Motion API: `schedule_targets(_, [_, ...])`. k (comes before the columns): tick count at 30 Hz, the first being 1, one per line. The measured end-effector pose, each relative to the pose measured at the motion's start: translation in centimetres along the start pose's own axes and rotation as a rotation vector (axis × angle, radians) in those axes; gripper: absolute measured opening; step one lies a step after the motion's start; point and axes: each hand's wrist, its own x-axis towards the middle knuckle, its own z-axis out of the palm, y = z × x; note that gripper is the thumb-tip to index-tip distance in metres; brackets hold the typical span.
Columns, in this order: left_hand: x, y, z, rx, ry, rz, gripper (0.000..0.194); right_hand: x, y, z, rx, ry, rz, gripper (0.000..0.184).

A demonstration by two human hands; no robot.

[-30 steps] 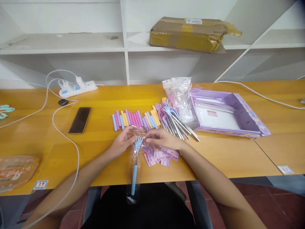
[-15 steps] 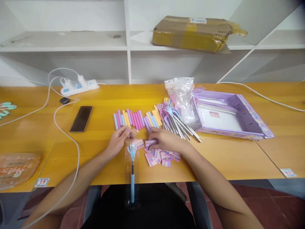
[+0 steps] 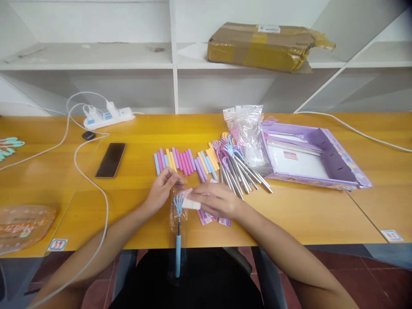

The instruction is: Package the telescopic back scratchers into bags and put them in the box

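My left hand is closed on the top of a clear plastic bag, which hangs down past the table's front edge. Inside it, upright, is a blue back scratcher with its hand-shaped head at the top. Between the fingers of my right hand is a small card, its white back showing, right beside the bag's upper part. Under my right hand lie pink and purple cards, partly covered by it. Just beyond my hands are coloured handle sleeves in a row and several metal-rod scratchers in a heap.
Clear zip bags lie beside a purple open box at the right. To the left are a phone, a power strip, a white cable and an orange printed pouch. A taped parcel rests on the shelf.
My right hand let go of the bag's mouth, reached to the card pile, picked up a card and brought it left to the bag. My left hand kept the bag, shifting slightly left.
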Motion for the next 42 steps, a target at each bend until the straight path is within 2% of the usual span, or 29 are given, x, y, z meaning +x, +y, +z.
schedule_targets(2, [0.0,0.0,0.1,0.000,-0.036,0.010,0.034,0.1,-0.5,0.8,-0.044,-0.085,0.004,0.050])
schedule_targets(3, [0.0,0.0,0.1,0.014,-0.048,0.018,0.034,0.3,-0.5,1.2,-0.058,-0.084,0.040,0.050])
schedule_targets(7, [0.0,-0.5,0.3,0.074,-0.102,0.024,0.034,0.7,0.0,1.5,-0.058,0.054,0.224,0.040])
schedule_targets(12, [-0.1,-0.9,0.4,0.069,-0.101,-0.023,0.031,1.0,0.7,1.0,-0.019,0.169,0.349,0.030])
schedule_targets(18, [-0.2,-0.4,0.5,0.110,-0.087,0.024,0.027,0.9,1.0,1.1,-0.045,0.184,0.469,0.017])
schedule_targets(21, [-0.3,-0.2,0.6,0.103,-0.072,0.006,0.028,0.7,1.1,1.1,-0.070,0.174,0.548,0.020])
schedule_targets(28, [-0.3,-0.6,0.5,0.085,-0.034,-0.010,0.030,0.6,1.6,0.7,-0.081,0.123,0.450,0.029])
schedule_targets(33, [-0.1,-1.3,0.3,0.059,0.038,-0.040,0.030,0.5,1.7,0.7,-0.075,0.008,0.394,0.041])
schedule_targets(37, [-0.1,-1.5,0.3,0.027,0.026,-0.044,0.029,0.2,1.9,0.7,-0.120,-0.061,0.364,0.050])
schedule_targets(42, [-0.2,-1.2,0.3,0.072,0.034,-0.025,0.029,0.0,2.0,0.8,-0.158,-0.086,0.385,0.048])
